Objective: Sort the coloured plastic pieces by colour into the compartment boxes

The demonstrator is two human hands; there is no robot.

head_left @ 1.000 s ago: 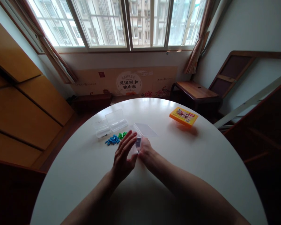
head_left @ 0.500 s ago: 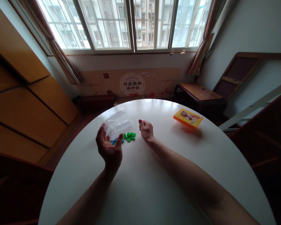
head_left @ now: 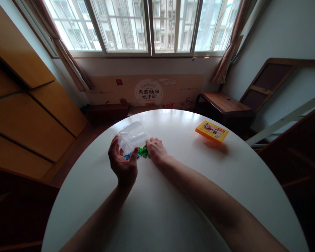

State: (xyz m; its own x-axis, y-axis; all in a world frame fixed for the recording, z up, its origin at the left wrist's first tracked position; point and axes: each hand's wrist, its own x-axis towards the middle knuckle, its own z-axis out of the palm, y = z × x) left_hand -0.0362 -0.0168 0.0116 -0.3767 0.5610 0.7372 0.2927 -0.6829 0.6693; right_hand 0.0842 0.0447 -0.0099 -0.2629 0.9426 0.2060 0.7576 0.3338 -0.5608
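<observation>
Plastic box [head_left: 125,142] held in curled left hand [head_left: 123,162]; green pieces [head_left: 142,151] beside right hand [head_left: 155,149], whose pinch cannot be told; green pieces could be scattered if nudged hastily

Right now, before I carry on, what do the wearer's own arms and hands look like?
The ungloved left hand and ungloved right hand each lead to a slim, tapering bare forearm. No sleeve, watch, bracelet, cable or marking shows on either. I see no ring, but some fingers are partly hidden, so I can't rule one out.
</observation>
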